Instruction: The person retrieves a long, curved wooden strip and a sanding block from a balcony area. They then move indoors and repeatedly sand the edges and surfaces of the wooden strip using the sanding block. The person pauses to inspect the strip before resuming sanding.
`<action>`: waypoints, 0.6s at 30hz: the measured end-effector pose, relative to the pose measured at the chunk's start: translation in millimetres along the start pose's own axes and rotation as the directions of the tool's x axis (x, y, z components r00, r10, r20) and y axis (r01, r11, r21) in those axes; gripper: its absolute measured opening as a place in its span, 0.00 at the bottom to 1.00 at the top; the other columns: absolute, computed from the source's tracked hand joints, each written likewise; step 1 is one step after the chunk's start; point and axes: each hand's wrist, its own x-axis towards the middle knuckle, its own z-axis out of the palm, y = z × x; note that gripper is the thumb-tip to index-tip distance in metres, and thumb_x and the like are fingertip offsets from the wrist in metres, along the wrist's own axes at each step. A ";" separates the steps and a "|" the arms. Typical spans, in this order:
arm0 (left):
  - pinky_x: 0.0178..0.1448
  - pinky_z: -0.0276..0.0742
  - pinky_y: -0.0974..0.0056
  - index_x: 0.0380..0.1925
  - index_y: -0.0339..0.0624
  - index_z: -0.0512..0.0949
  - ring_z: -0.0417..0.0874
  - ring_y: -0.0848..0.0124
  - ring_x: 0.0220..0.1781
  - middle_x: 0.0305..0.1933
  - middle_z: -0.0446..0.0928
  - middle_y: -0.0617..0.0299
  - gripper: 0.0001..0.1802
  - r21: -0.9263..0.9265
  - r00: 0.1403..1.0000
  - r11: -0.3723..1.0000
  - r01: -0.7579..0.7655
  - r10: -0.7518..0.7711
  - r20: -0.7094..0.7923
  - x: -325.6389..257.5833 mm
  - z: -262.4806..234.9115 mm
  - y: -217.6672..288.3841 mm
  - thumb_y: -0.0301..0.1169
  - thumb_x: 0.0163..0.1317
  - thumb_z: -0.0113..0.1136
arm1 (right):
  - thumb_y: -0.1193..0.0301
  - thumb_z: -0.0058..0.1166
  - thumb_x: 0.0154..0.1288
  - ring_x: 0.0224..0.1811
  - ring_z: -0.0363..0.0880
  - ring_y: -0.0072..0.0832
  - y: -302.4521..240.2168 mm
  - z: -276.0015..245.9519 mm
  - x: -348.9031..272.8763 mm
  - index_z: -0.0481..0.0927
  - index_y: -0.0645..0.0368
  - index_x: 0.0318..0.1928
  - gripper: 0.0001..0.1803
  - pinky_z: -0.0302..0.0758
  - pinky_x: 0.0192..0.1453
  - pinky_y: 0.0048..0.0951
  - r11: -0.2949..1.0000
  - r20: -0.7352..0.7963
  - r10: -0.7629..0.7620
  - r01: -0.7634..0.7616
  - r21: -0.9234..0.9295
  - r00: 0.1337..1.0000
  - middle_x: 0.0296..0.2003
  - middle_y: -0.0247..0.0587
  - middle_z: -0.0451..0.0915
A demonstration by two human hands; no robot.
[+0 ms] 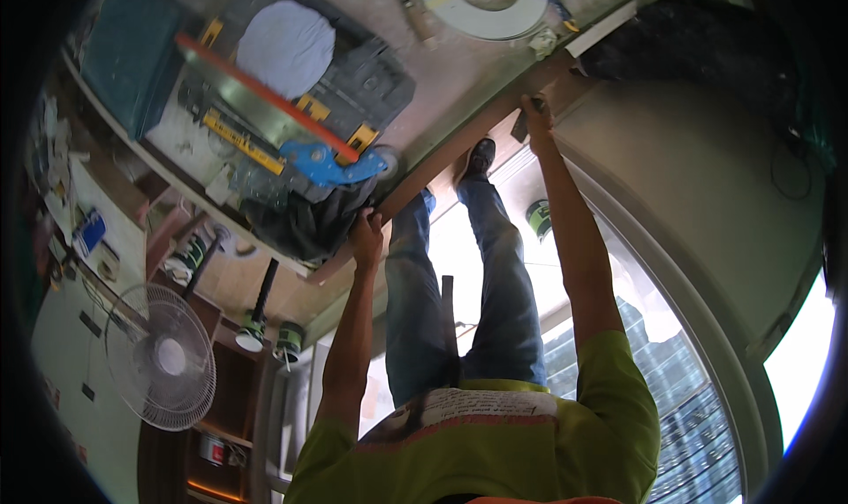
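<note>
A long brown wooden board edge [442, 170] runs slantwise along the front of a cluttered work surface. My left hand [367, 237] grips it near its left part, fingers curled at the edge, just below a bunched dark cloth [305, 226]. Farther right, my right hand [539, 117] is closed at the board's other part. A small dark piece [519, 130] shows beside its fingers; what kind it is I cannot make out. Both arms are stretched out, and between them are my legs and one dark shoe [481, 156].
On the surface lie a grey toolbox [380, 71], a red-edged bar [265, 98], a yellow spirit level [243, 142], a blue tool [322, 162] and a white coil [484, 18]. A standing fan [168, 356] is at left, green cans [290, 338] near it. A bright window [680, 398] is at right.
</note>
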 end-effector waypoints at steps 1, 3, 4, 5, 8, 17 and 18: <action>0.57 0.75 0.51 0.52 0.34 0.78 0.82 0.46 0.53 0.50 0.81 0.41 0.18 0.017 1.000 1.000 0.006 -0.006 0.007 1.0 -1.7 7.8 0.37 0.72 0.57 | 0.61 0.66 0.66 0.37 0.71 0.18 -10.7 1.6 -2.4 0.79 0.51 0.45 0.13 0.70 0.42 0.26 0.999 -0.048 0.015 -0.016 -0.036 0.999 0.33 0.25 0.75; 0.59 0.74 0.50 0.52 0.31 0.77 0.82 0.46 0.54 0.50 0.81 0.39 0.19 0.050 0.999 0.999 0.014 -0.016 0.029 1.8 -2.2 26.7 0.38 0.71 0.58 | 0.62 0.64 0.67 0.33 0.68 0.18 18.6 -13.4 27.7 0.77 0.53 0.40 0.11 0.69 0.37 0.27 0.998 0.050 -0.025 0.022 0.062 0.998 0.29 0.25 0.71; 0.60 0.73 0.48 0.54 0.31 0.76 0.80 0.44 0.56 0.52 0.79 0.38 0.19 0.057 0.999 0.998 0.035 -0.035 0.007 -3.9 -1.4 28.3 0.33 0.69 0.58 | 0.63 0.64 0.67 0.32 0.67 0.18 17.1 -13.1 29.8 0.76 0.53 0.39 0.11 0.68 0.36 0.27 0.999 0.079 -0.031 0.030 0.022 0.996 0.29 0.25 0.70; 0.60 0.73 0.47 0.55 0.32 0.75 0.79 0.43 0.57 0.54 0.78 0.38 0.19 0.106 0.999 0.994 0.009 -0.005 -0.043 -10.6 -0.1 30.9 0.31 0.68 0.58 | 0.63 0.63 0.68 0.31 0.66 0.18 16.0 -10.9 32.0 0.75 0.53 0.38 0.11 0.67 0.35 0.27 0.999 0.109 -0.037 0.039 -0.018 0.993 0.28 0.25 0.69; 0.62 0.72 0.45 0.58 0.33 0.73 0.74 0.40 0.61 0.59 0.73 0.38 0.23 0.159 0.986 0.986 -0.050 0.073 -0.147 -24.3 1.0 76.3 0.22 0.61 0.57 | 0.64 0.61 0.68 0.29 0.63 0.17 16.9 -7.2 30.9 0.73 0.55 0.35 0.11 0.65 0.32 0.28 1.000 0.132 0.002 -0.004 0.011 0.991 0.26 0.25 0.66; 0.57 0.75 0.48 0.54 0.35 0.76 0.79 0.42 0.53 0.51 0.77 0.41 0.16 -0.067 0.835 0.835 -0.546 0.549 0.038 96.4 58.0 304.6 0.21 0.66 0.54 | 0.59 0.59 0.67 0.36 0.75 0.40 31.6 -7.6 28.6 0.74 0.60 0.41 0.16 0.72 0.44 0.40 0.965 0.035 -0.199 0.202 -0.168 0.979 0.31 0.50 0.77; 0.57 0.76 0.50 0.53 0.35 0.76 0.79 0.44 0.53 0.51 0.77 0.42 0.14 -0.057 0.792 0.795 -0.604 0.606 0.070 122.4 70.5 332.2 0.23 0.68 0.55 | 0.59 0.59 0.67 0.38 0.76 0.44 35.8 -8.4 31.0 0.75 0.60 0.42 0.17 0.72 0.46 0.42 0.963 0.039 -0.206 0.210 -0.170 0.978 0.33 0.54 0.77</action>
